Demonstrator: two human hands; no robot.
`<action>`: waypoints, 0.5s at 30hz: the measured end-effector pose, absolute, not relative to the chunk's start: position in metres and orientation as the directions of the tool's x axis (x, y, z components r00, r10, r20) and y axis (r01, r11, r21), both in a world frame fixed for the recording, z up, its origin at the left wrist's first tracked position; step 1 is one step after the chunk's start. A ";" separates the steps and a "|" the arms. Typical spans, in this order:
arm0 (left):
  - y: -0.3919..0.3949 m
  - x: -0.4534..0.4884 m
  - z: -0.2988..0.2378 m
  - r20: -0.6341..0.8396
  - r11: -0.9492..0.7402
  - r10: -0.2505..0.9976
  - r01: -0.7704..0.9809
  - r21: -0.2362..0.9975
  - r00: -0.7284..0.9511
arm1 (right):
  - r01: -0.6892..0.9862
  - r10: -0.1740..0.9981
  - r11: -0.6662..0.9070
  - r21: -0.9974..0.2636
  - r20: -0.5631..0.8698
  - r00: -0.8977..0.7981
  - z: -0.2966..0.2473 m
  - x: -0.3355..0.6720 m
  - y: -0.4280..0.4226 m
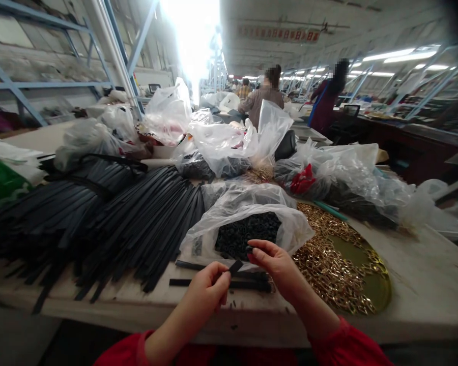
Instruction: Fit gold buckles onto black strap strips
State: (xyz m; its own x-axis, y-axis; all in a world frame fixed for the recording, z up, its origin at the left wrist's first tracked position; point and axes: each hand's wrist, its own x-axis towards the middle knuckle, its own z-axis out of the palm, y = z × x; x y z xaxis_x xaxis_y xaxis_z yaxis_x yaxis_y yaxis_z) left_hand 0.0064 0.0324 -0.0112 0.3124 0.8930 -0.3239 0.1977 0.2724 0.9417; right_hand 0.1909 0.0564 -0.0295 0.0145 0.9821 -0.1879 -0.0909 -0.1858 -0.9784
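Observation:
My left hand [209,287] is closed in a pinch on the end of a thin black strap [235,267], held just above the table's front edge. My right hand [277,264] pinches a small black loop piece [249,249] right beside the strap's tip. Directly behind both hands lies an open clear plastic bag [248,223] full of small black loops. Two more black straps [213,281] lie flat on the table under my hands. Both sleeves are red.
A big pile of black straps [99,223] covers the table's left half. A round tray [377,287] heaped with gold metal buckles sits to the right. Several filled plastic bags [221,142] crowd the back. Two people stand at benches far behind.

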 end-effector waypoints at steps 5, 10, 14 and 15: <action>0.031 0.002 -0.008 -0.304 0.246 0.899 0.208 0.946 0.317 | -0.467 0.927 -0.343 -0.815 -0.373 -0.030 -0.017 0.162 0.032; 0.027 -0.002 -0.008 -0.287 0.217 0.916 0.255 0.942 0.280 | -0.417 0.934 -0.355 -0.837 -0.341 -0.109 -0.019 0.151 0.021; 0.023 -0.004 -0.010 -0.285 0.204 0.914 0.278 0.939 0.288 | -0.342 0.932 -0.363 -0.867 -0.326 -0.160 -0.020 0.152 0.015; 0.023 -0.005 -0.011 -0.280 0.196 0.915 0.286 0.938 0.292 | -0.321 0.934 -0.356 -0.878 -0.318 -0.165 -0.020 0.152 0.014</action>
